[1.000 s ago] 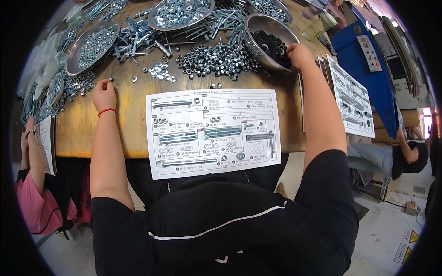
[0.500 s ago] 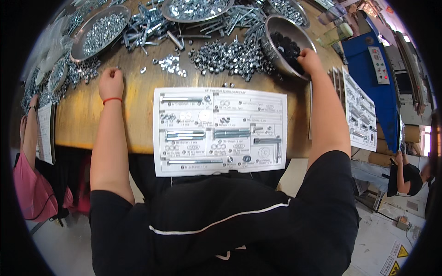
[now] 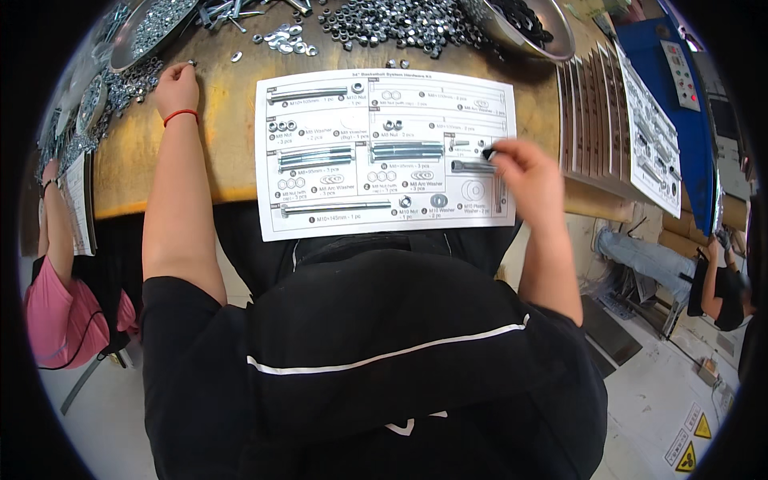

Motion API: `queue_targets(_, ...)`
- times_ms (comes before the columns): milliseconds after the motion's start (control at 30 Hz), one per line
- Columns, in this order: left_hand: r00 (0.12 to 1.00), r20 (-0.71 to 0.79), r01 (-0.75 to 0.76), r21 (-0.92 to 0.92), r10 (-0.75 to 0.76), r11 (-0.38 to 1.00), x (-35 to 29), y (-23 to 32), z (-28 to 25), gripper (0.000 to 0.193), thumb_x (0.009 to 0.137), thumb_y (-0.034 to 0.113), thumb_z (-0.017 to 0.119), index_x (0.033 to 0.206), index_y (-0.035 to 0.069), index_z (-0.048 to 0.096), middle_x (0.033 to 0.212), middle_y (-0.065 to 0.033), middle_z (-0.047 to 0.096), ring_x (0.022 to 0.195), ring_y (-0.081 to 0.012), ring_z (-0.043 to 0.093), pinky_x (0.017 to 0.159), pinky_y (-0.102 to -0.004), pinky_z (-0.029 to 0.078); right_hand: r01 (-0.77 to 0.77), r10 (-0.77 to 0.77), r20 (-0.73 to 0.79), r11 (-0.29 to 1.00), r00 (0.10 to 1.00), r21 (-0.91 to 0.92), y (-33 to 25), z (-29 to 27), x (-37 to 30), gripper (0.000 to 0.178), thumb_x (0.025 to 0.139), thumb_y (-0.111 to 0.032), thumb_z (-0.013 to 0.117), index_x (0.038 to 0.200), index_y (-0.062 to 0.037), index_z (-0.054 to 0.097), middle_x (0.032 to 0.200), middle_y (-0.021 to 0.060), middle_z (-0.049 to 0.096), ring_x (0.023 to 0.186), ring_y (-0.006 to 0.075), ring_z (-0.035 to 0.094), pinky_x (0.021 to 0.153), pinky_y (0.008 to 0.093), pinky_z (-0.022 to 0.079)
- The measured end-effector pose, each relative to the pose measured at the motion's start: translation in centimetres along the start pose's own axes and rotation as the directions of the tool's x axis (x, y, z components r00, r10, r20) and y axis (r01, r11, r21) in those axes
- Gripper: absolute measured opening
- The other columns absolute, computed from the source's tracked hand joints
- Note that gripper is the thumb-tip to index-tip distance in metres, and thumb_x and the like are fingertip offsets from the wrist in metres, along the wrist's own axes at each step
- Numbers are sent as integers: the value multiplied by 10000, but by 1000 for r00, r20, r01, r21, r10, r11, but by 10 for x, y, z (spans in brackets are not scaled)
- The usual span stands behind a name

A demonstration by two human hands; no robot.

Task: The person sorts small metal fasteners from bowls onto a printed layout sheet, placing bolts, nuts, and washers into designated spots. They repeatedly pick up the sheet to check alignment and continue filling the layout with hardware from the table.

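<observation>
A white sheet with several panels lies at the near edge of the wooden table. Bolts, nuts and washers show in its panels; I cannot tell whether all are printed. Over the sheet's right side is my right hand, slightly blurred, its thumb and fingers pinching a small black piece. My left hand, closed, rests on the table at the left, near piled metal hardware. Something tiny and metallic shows at its fingertips, too small to name. A metal bowl of black pieces stands at the back right.
Loose nuts are heaped at the back, beside flat shiny pieces. A metal dish of small hardware stands back left. Upright boards with sheets line the right. A person in pink is at left; another stands far right.
My right hand has left the metal bowl and come back over the sheet with a small black piece. My left hand remains closed beside the hardware. The view has tilted down.
</observation>
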State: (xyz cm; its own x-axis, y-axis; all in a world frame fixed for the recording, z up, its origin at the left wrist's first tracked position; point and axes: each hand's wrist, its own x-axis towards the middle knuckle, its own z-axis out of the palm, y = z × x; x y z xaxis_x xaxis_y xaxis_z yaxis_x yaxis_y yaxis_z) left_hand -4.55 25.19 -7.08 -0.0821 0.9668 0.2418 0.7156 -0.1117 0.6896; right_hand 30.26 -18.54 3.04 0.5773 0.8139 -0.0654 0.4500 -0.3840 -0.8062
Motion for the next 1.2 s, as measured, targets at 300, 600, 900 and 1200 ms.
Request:
queue_targets(300, 967, 208, 243, -574, -148, 782, -19, -9, -13, 297, 832, 121, 615, 1110, 17, 636, 810, -44, 642, 682, -126, 582, 636, -244, 474, 71, -135, -237, 962, 962, -262, 24, 39, -57, 234, 768, -25, 715, 1000, -35, 681, 1008, 126, 625, 792, 286, 631, 715, 346, 515)
queue_targets(600, 869, 479, 143, -479, 122, 866, -214, 62, -43, 571, 823, 112, 710, 1327, -9, 469, 1282, -175, 550, 1191, -262, 532, 1005, -343, 427, -108, 119, -284, 993, 951, 53, 76, 22, -29, 372, 883, -30, 600, 1249, 23, 563, 1137, 145, 605, 998, 221, 570, 893, 336, 465)
queue_targets(900, 796, 603, 301, -468, 51, 831, -207, 73, -68, 541, 819, 138, 694, 1299, 5, 484, 1174, -167, 570, 1030, -227, 580, 882, -323, 482, -180, 188, -291, 982, 938, 55, 67, 14, -12, 372, 902, -23, 586, 1265, 39, 536, 1067, 117, 635, 916, 162, 595, 839, 290, 482)
queue_targets(1200, 837, 398, -349, -139, 375, 927, -96, 104, -1, 270, 842, 239, 668, 1061, 89, 713, 982, -116, 673, 930, -275, 646, 808, -352, 516, 396, -335, 292, 899, 896, -185, -83, 124, 123, 271, 851, -125, 628, 1095, -17, 670, 1068, 160, 661, 964, 309, 639, 853, 376, 508)
